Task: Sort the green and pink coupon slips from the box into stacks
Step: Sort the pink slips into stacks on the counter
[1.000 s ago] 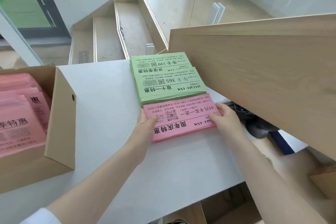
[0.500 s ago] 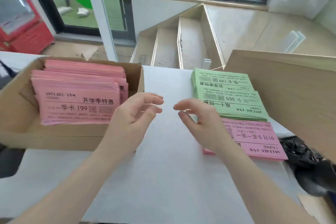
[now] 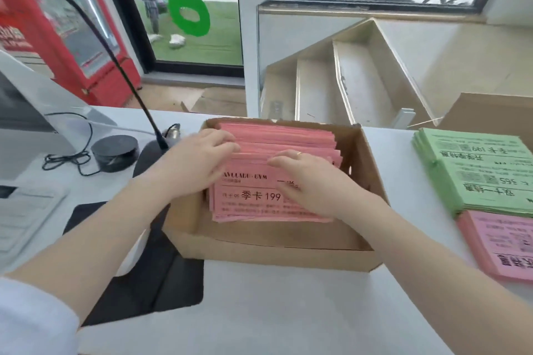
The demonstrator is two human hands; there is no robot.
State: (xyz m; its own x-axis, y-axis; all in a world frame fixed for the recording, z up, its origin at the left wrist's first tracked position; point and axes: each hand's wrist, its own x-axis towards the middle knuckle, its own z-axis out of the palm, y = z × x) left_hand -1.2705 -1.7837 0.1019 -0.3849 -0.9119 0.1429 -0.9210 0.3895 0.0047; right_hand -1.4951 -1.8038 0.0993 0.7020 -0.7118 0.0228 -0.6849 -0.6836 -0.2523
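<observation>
Both hands, left hand (image 3: 199,161) and right hand (image 3: 311,181), lie spread on loose pink paper slips (image 3: 274,150) inside brown cardboard box (image 3: 288,251); uneven grab risks fanning the slips beneath them.

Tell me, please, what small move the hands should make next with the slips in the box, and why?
Probably curl the fingers to grip a small batch off the top. Both the left hand and right hand lie on the pink slips in the cardboard box, gripping nothing yet, and a pink stack waits beside the green stack.
</observation>
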